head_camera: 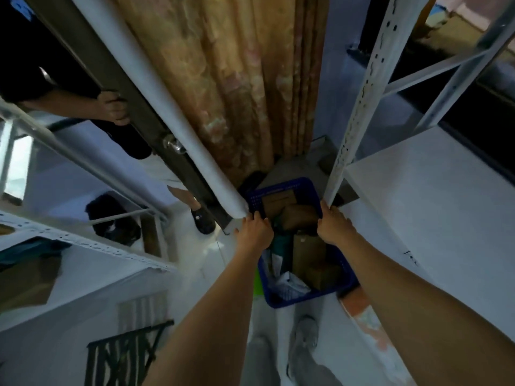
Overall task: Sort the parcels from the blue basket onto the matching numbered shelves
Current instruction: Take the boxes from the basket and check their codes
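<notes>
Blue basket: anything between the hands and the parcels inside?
Nothing visible. The left hand and right hand sit at the blue basket sides, directly over the brown parcels, whose tops lie uncovered.

Basket: blue basket [303, 295] on the floor, full of brown parcels [308, 253].
Left hand [256, 232]: gripping the basket's left rim.
Right hand [335, 227]: gripping the right rim.
Shelves: white shelf [434, 207] right of the basket.
</notes>
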`<state>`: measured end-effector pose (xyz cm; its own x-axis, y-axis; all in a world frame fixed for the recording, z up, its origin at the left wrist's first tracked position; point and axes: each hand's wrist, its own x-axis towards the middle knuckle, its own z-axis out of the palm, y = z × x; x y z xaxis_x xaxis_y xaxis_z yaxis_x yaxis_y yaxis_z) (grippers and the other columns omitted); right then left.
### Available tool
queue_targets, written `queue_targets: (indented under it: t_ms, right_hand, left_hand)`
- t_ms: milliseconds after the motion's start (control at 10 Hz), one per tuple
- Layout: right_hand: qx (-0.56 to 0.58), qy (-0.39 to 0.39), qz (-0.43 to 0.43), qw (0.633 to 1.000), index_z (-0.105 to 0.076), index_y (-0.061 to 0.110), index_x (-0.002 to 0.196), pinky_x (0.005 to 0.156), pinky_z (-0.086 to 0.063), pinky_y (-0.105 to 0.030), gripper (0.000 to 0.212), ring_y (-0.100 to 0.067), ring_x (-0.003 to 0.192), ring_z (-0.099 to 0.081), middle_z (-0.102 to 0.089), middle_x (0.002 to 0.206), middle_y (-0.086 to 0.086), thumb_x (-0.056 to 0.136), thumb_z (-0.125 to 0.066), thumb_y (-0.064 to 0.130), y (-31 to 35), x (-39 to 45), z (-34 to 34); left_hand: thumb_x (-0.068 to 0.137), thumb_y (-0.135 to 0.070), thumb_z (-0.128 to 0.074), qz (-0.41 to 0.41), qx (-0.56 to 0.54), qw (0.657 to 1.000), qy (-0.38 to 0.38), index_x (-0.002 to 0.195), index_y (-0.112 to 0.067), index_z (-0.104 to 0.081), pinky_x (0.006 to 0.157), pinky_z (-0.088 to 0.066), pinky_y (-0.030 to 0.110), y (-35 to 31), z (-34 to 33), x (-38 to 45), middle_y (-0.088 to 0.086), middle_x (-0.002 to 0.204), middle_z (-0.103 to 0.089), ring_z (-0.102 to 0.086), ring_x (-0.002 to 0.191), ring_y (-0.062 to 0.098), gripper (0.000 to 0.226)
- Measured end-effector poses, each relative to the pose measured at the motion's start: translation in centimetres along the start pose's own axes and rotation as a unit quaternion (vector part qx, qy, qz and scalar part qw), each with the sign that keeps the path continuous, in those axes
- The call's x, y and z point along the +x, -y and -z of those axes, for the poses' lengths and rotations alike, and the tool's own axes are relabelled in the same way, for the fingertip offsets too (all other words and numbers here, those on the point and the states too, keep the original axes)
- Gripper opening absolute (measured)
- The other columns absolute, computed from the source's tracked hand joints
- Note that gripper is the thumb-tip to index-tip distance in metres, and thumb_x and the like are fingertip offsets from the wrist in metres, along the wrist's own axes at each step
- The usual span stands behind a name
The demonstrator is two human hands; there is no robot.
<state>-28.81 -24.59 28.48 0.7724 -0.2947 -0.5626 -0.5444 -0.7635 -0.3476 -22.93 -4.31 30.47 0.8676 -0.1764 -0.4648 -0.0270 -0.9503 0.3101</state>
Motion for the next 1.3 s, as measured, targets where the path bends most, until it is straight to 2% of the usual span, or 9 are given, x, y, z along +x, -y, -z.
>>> queue_targets:
  t_ms: [300, 400, 500, 800, 900, 1000, 1100, 1200, 1300]
  right_hand:
    - [0.041, 0.006, -0.041, 0.998, 0.007, 0.026, 0.160, 0.120, -0.025, -0.049, 0.065, -0.036, 0.145, -0.028, -0.010, 0.166, -0.014, 0.107, -0.031, 0.032, -3.1, 8.9, -4.6]
    - [0.046, 0.013, -0.063, 0.997, 0.005, 0.025, 0.160, 0.120, -0.025, -0.049, 0.065, -0.036, 0.147, -0.026, -0.008, 0.166, -0.013, 0.107, -0.032, 0.031, -4.6, 11.9, -7.4]
    - [0.050, 0.024, -0.077, 0.995, 0.005, 0.025, 0.160, 0.119, -0.029, -0.049, 0.068, -0.036, 0.146, -0.028, -0.009, 0.166, -0.015, 0.105, -0.035, 0.028, -6.5, 15.8, -10.8]
    - [0.075, 0.083, -0.121, 0.986, 0.004, 0.031, 0.159, 0.117, -0.033, -0.050, 0.074, -0.035, 0.142, -0.035, -0.011, 0.166, -0.010, 0.103, -0.041, 0.015, -11.6, 26.4, -22.5]
    - [0.078, 0.073, -0.137, 0.985, -0.013, 0.025, 0.159, 0.109, -0.044, -0.041, 0.063, -0.029, 0.124, -0.054, -0.036, 0.155, -0.011, 0.105, -0.042, 0.012, -13.2, 30.6, -27.0]
    - [0.081, 0.083, -0.145, 0.983, -0.040, 0.017, 0.146, 0.093, -0.050, -0.033, 0.040, -0.020, 0.095, -0.059, -0.058, 0.120, -0.014, 0.106, -0.040, 0.012, -14.0, 33.3, -29.5]
    - [0.073, 0.079, -0.138, 0.985, -0.048, 0.015, 0.139, 0.091, -0.051, -0.033, 0.033, -0.020, 0.092, -0.060, -0.060, 0.109, -0.008, 0.107, -0.038, 0.017, -14.6, 35.3, -31.2]
    - [0.089, 0.068, -0.108, 0.988, -0.039, 0.024, 0.148, 0.096, -0.052, -0.041, 0.042, -0.021, 0.099, -0.061, -0.061, 0.125, -0.009, 0.105, -0.042, 0.023, -15.0, 37.0, -32.9]
    - [0.106, 0.078, -0.108, 0.985, -0.029, 0.033, 0.152, 0.093, -0.052, -0.039, 0.050, -0.019, 0.100, -0.059, -0.059, 0.129, -0.004, 0.104, -0.042, 0.026, -14.9, 37.5, -33.3]
  left_hand:
    - [0.100, -0.025, -0.025, -0.012, 0.055, 0.994, 0.090, 0.130, -0.001, -0.048, 0.097, -0.039, 0.060, 2.0, -8.0, 11.5, 0.021, 0.137, -0.045, -0.041, 0.127, 0.043, 0.045]
    - [0.101, -0.024, -0.025, -0.016, 0.058, 0.990, 0.128, 0.135, -0.002, -0.047, 0.102, -0.038, 0.058, 2.5, -11.5, 15.0, 0.020, 0.143, -0.042, -0.038, 0.132, 0.042, 0.046]
    - [0.102, -0.028, -0.031, -0.001, -0.004, 0.992, 0.128, 0.140, -0.005, -0.046, 0.109, -0.036, 0.054, 2.0, -15.0, 17.9, 0.015, 0.145, -0.045, -0.041, 0.134, 0.038, 0.047]
    - [0.098, -0.032, -0.051, 0.012, -0.077, 0.980, 0.184, 0.139, -0.007, -0.047, 0.101, -0.042, 0.042, 2.6, -30.2, 28.1, 0.017, 0.138, -0.050, -0.050, 0.126, 0.037, 0.048]
    - [0.100, -0.033, -0.053, -0.005, -0.086, 0.971, 0.223, 0.146, -0.005, -0.034, 0.100, -0.041, 0.042, 3.5, -34.8, 31.1, 0.019, 0.144, -0.041, -0.044, 0.131, 0.039, 0.058]
    - [0.097, -0.030, -0.060, -0.004, -0.113, 0.967, 0.230, 0.152, -0.006, -0.023, 0.105, -0.044, 0.046, 4.0, -38.8, 33.8, 0.020, 0.150, -0.039, -0.043, 0.133, 0.038, 0.070]
    - [0.092, -0.032, -0.068, 0.019, -0.156, 0.958, 0.240, 0.156, -0.006, -0.011, 0.105, -0.044, 0.044, 4.1, -42.1, 36.0, 0.019, 0.152, -0.038, -0.042, 0.136, 0.037, 0.090]
    - [0.095, -0.031, -0.065, 0.016, -0.154, 0.958, 0.241, 0.153, -0.001, -0.020, 0.109, -0.041, 0.039, 3.8, -44.6, 37.5, 0.018, 0.149, -0.042, -0.043, 0.135, 0.034, 0.080]
    - [0.100, -0.026, -0.057, 0.003, -0.111, 0.969, 0.219, 0.131, 0.001, -0.055, 0.095, -0.043, 0.029, 3.6, -46.1, 38.5, 0.017, 0.130, -0.060, -0.055, 0.123, 0.030, 0.041]
